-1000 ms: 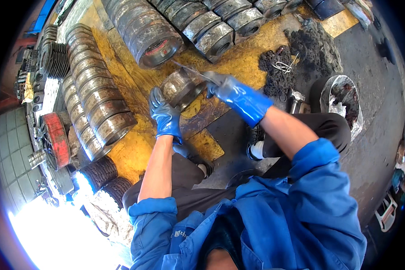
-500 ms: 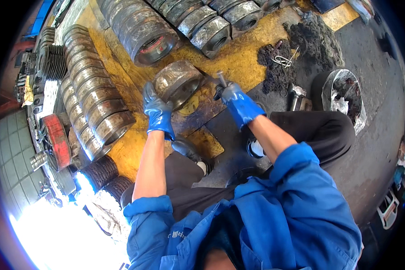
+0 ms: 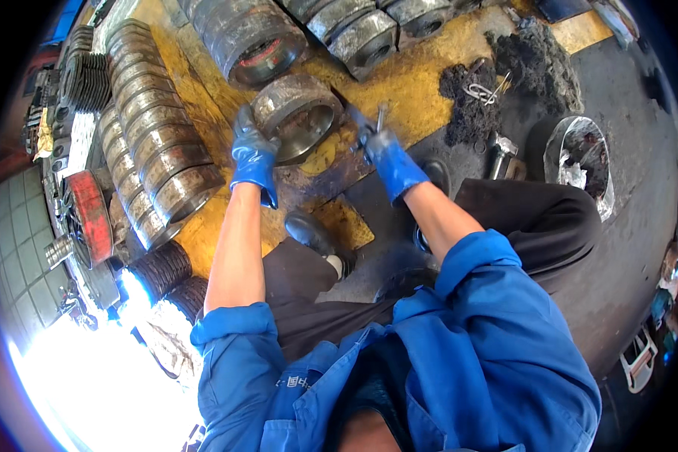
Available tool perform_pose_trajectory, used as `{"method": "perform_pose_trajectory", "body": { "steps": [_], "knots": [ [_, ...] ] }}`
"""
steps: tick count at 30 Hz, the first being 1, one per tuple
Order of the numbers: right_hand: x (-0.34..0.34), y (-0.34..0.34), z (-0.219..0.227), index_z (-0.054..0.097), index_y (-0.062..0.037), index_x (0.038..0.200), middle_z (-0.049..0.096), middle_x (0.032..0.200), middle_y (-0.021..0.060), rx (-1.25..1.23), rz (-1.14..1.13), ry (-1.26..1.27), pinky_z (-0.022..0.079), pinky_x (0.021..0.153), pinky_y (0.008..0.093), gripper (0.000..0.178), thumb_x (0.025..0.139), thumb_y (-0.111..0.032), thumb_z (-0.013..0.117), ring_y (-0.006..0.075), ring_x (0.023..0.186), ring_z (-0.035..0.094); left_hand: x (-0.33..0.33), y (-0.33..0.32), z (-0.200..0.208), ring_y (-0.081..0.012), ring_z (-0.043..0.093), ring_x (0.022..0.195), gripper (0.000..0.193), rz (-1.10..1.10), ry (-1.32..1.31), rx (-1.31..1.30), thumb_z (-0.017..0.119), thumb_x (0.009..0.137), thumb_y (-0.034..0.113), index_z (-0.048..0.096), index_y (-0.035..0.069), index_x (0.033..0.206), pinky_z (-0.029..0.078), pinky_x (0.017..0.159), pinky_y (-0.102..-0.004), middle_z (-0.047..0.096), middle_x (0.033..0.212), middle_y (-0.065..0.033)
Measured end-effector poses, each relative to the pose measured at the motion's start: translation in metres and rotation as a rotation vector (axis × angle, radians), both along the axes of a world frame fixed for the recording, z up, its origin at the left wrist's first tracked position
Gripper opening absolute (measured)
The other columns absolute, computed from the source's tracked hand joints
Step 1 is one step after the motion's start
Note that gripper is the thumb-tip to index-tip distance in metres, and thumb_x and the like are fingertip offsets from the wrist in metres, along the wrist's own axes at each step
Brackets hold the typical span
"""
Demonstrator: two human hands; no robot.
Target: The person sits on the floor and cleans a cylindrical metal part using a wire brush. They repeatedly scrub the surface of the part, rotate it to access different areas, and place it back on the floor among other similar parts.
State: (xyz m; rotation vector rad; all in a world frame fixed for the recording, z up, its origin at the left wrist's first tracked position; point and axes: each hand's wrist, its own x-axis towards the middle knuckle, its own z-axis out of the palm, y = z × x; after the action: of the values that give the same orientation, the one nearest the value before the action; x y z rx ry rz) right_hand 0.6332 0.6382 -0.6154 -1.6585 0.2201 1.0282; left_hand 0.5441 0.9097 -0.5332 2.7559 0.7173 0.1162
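Observation:
My left hand point(image 3: 254, 154), in a blue glove, grips the near rim of a heavy grey metal ring point(image 3: 297, 117) lying tilted on the yellow floor. My right hand point(image 3: 388, 154), also gloved in blue, is closed around a thin metal tool point(image 3: 378, 120) just right of the ring, its tip pointing up and away from me. Both bare forearms reach forward from blue sleeves. My black shoe point(image 3: 316, 237) rests below the ring.
Rows of similar metal rings point(image 3: 154, 162) lie stacked at the left and along the top point(image 3: 248, 41). A pile of dark shavings point(image 3: 497, 83) and a lined bucket point(image 3: 580, 162) sit at the right. A red disc point(image 3: 90, 218) stands at far left.
My left hand has shifted onto the ring's near rim and the ring has turned its opening toward me. My right hand has drawn back from the ring with the tool.

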Motion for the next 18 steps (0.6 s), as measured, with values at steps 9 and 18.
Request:
{"method": "perform_pose_trajectory", "body": {
  "steps": [9,18],
  "knots": [
    [-0.009,-0.004,-0.029,0.065,-0.0005,0.116,0.069,0.084,0.0107,-0.23,-0.28,0.026,0.044,0.046,0.0277,0.026,0.102,-0.021,0.057,0.0158,0.06,0.06,0.026,0.059,-0.033,-0.0406,0.062,0.12,0.092,-0.015,0.128,-0.085,0.077,0.079,0.025,0.028,0.005,0.154,0.052,0.1,-0.0423,0.053,0.142,-0.0264],
    [0.01,-0.024,0.016,0.069,-0.0048,0.103,0.066,0.073,0.0085,-0.112,-0.09,0.022,0.054,0.057,0.0348,0.024,0.1,-0.025,0.058,0.0253,0.06,0.063,0.035,0.06,-0.032,-0.0399,0.066,0.113,0.088,-0.018,0.13,-0.112,0.073,0.081,0.028,0.029,0.007,0.155,0.053,0.096,-0.043,0.066,0.126,-0.0242]
  ]
}}
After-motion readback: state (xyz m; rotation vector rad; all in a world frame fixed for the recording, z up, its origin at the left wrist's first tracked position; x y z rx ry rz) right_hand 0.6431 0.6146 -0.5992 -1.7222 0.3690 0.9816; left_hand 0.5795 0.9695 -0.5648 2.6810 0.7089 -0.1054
